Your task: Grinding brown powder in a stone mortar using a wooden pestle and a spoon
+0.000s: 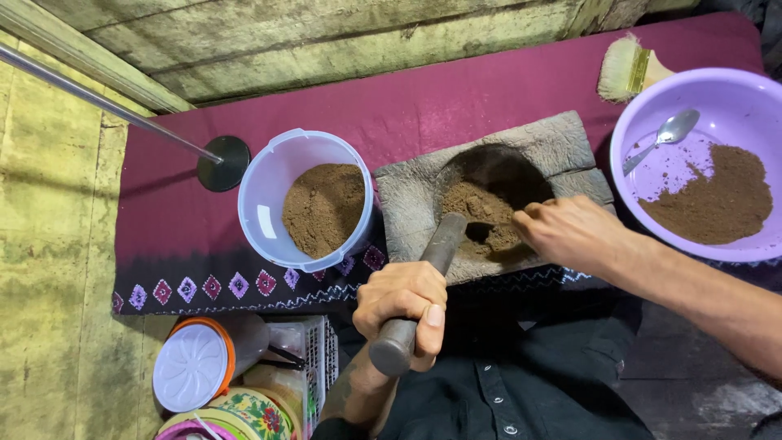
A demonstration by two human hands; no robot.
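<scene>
At the left a pale tub on the maroon cloth is part full of brown powder, and the purple bowl at the far right holds a smaller heap beside a spoon, so some grinding looks done. More brown powder still lies in the hollow of the stone mortar, between them. The left hand is clenched round the dark pestle, whose tip rests in the hollow, while the right hand curls loosely, fingertips in the powder.

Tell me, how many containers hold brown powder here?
3: the white tub at left, the stone mortar in the middle, and the purple bowl at right. None looks hidden.
</scene>
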